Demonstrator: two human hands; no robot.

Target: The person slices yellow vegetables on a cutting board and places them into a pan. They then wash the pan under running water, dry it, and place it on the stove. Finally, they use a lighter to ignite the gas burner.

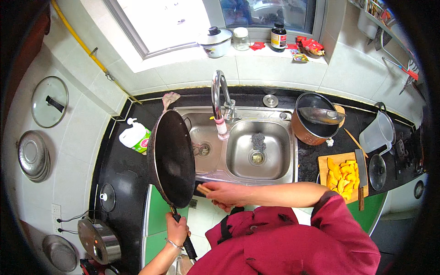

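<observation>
My left hand (177, 229) grips the black handle of a dark wok (174, 160), which is tilted on its side over the left part of the sink. In my right hand (227, 196) is a short light-brown piece, seemingly a wooden handle; its far end points at the wok and is hidden behind or against the rim. Beyond my hands lies a double stainless steel sink (237, 175) with a chrome faucet (216, 92). A steel wool scrubber (258, 141) sits in the right basin.
Yellow squash pieces (343, 177) and a cleaver (361, 168) rest on a wooden cutting board (323, 163) at right. Near it stand a brown pot (309, 134) and a plastic measuring jug (376, 132). A detergent bottle (135, 135) and a rice cooker (99, 240) are at left.
</observation>
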